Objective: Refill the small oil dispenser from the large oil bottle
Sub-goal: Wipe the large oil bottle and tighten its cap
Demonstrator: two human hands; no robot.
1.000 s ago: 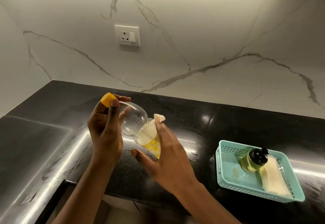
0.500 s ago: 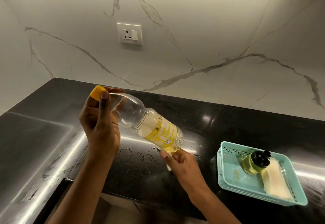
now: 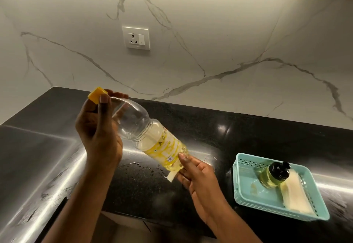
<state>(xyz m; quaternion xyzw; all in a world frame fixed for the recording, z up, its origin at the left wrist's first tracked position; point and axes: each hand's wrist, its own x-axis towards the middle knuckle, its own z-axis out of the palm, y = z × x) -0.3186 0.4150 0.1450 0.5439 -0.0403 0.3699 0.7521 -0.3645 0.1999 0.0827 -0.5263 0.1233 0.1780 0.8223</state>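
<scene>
The large oil bottle (image 3: 150,136) is clear plastic with a yellow cap (image 3: 97,93) and a yellow label, and only a little pale oil lies in its lower end. It is tilted, cap up to the left, above the black counter. My left hand (image 3: 99,128) grips its neck just below the cap. My right hand (image 3: 196,174) holds a folded pale cloth (image 3: 171,176) against the bottle's base. The small oil dispenser (image 3: 273,175), with yellow oil and a black pump top, stands in a teal basket (image 3: 246,195) at the right, apart from both hands.
A folded pale cloth (image 3: 295,195) lies in the basket beside the dispenser. Droplets (image 3: 141,167) speckle the black counter (image 3: 229,132) under the bottle. A wall socket (image 3: 136,38) sits on the marble backsplash. The counter's front edge runs just below my forearms.
My right hand has slid with the cloth from the bottle's middle down to its base, uncovering the label. The bottle has tipped lower and longer across the view.
</scene>
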